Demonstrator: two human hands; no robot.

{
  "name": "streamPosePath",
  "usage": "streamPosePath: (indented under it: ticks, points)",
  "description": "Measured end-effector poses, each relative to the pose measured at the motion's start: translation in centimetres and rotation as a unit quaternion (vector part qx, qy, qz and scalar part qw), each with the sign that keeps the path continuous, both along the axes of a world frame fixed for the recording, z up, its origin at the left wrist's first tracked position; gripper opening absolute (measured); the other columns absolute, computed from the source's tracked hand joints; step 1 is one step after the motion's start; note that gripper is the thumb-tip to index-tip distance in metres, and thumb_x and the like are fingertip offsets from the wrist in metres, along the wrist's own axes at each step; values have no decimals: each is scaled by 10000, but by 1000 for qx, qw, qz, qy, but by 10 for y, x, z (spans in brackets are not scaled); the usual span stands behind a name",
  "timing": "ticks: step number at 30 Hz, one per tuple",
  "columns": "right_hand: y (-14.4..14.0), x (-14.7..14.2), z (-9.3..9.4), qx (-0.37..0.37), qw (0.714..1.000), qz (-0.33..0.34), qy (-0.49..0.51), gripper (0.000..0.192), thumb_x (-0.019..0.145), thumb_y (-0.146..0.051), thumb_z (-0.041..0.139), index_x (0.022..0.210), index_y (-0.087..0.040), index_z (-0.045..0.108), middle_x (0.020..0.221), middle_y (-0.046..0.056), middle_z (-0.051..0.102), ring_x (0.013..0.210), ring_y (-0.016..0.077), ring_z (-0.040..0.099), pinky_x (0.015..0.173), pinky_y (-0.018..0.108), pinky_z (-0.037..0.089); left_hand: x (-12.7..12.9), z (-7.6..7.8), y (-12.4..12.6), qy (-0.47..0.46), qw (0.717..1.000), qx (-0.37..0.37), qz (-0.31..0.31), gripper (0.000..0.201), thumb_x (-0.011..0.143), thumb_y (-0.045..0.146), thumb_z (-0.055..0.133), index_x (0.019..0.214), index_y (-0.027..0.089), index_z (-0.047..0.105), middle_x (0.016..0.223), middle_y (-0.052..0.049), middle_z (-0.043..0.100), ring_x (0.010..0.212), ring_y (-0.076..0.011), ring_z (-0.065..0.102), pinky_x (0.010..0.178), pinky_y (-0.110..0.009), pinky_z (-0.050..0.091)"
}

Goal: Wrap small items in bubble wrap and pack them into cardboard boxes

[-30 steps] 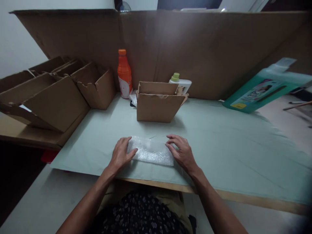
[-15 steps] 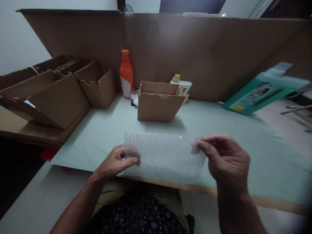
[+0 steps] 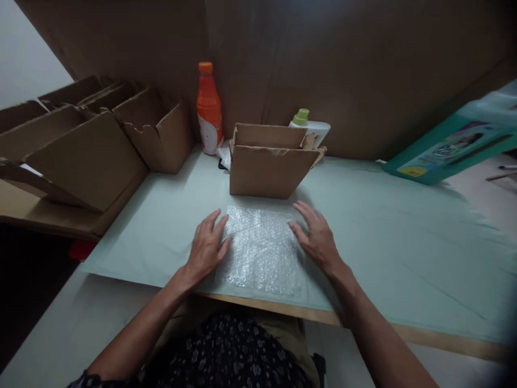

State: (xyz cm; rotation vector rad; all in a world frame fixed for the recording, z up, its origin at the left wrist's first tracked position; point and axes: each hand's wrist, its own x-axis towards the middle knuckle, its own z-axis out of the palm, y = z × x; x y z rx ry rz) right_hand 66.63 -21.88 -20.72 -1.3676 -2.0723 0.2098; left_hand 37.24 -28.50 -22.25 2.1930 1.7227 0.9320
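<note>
A clear sheet of bubble wrap (image 3: pixel 260 250) lies flat on the pale green table cover, close to the front edge. My left hand (image 3: pixel 208 242) is at its left side, fingers apart and holding nothing. On the other side, my right hand (image 3: pixel 317 234) is spread open by the sheet's right edge; whether the fingertips touch the wrap I cannot tell. Just behind the sheet stands a small open cardboard box (image 3: pixel 266 171), its contents hidden from this angle.
An orange bottle (image 3: pixel 209 110) and a white bottle with a green cap (image 3: pixel 309 126) stand at the back before a cardboard wall (image 3: pixel 323 59). Several joined cardboard bins (image 3: pixel 86 156) sit at left. A large green liquid container (image 3: pixel 452 140) is at right.
Both hands have let go of the bubble wrap, which they held up above the table. It now rests on the cover. My view has tipped downward.
</note>
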Motion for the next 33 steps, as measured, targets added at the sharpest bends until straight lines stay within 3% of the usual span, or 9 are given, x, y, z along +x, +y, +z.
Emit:
streamPosePath:
  ticks: [6, 12, 15, 18, 22, 25, 28, 31, 33]
  points:
    - [-29, -52, -22, -76, 978, 147, -128, 575, 950, -369, 589, 1499, -238, 478, 1591, 121, 444, 1480, 312, 392, 1168, 528, 382, 24, -11, 15, 112, 979, -101, -135, 627, 944, 393, 575, 1509, 169, 421, 1642, -182, 331, 1550, -344, 238, 1244, -564, 176]
    - [-50, 25, -28, -88, 985, 58, -137, 425, 983, -358, 507, 1385, -267, 608, 1505, 107, 554, 1403, 336, 497, 1105, 589, 416, 15, -16, 15, 87, 977, -128, -148, 587, 951, 415, 583, 1489, 217, 458, 1651, -137, 324, 1562, -331, 211, 1258, -574, 79]
    - [-77, 60, -18, -81, 982, 95, -142, 415, 957, -257, 506, 1349, -296, 636, 1434, 83, 623, 1327, 313, 576, 1026, 546, 490, 10, -14, 14, 53, 978, -129, -153, 577, 932, 407, 618, 1471, 253, 481, 1660, -116, 310, 1565, -335, 200, 1262, -571, 82]
    - [-100, 63, -10, -80, 969, 157, -172, 504, 892, -117, 500, 1336, -309, 640, 1451, 68, 611, 1336, 300, 570, 978, 503, 522, 8, -13, 10, 30, 982, -114, -149, 557, 937, 404, 606, 1461, 250, 498, 1668, -119, 292, 1570, -338, 181, 1263, -571, 102]
    - [-104, 43, -13, -62, 957, 208, -189, 489, 863, -66, 505, 1279, -269, 664, 1476, 88, 587, 1391, 305, 517, 990, 513, 511, 4, -10, -5, 1, 979, -97, -180, 490, 937, 445, 594, 1380, 238, 581, 1601, -110, 430, 1553, -328, 236, 1248, -572, 188]
    - [-98, 33, -15, -69, 969, 212, -108, 352, 919, -117, 488, 1151, -262, 709, 1346, 78, 689, 1287, 286, 611, 979, 514, 521, -3, -1, -21, -16, 965, -130, -226, 542, 900, 515, 634, 1371, 247, 602, 1537, -111, 514, 1523, -331, 309, 1243, -582, 212]
    - [-97, 28, -9, -133, 980, 142, 43, 260, 984, -247, 482, 1094, -269, 716, 1166, 55, 763, 1099, 246, 703, 935, 453, 556, -16, 12, -34, -51, 947, -190, -252, 783, 806, 603, 717, 1483, 277, 496, 1582, -111, 456, 1526, -348, 299, 1247, -593, 205]
    - [-97, 26, 0, -224, 954, 53, 194, 249, 986, -383, 514, 1019, -247, 720, 1002, 51, 769, 932, 219, 719, 820, 369, 583, -25, 20, -39, -96, 932, -237, -255, 976, 707, 594, 810, 1543, 301, 402, 1626, -102, 387, 1531, -358, 282, 1238, -571, 245]
    - [-96, 25, 2, -272, 919, 20, 283, 268, 952, -447, 567, 964, -225, 716, 925, 53, 754, 843, 206, 707, 735, 335, 578, -24, 19, -35, -132, 939, -235, -215, 834, 745, 509, 793, 1486, 285, 481, 1518, -105, 536, 1434, -339, 443, 1191, -534, 342]
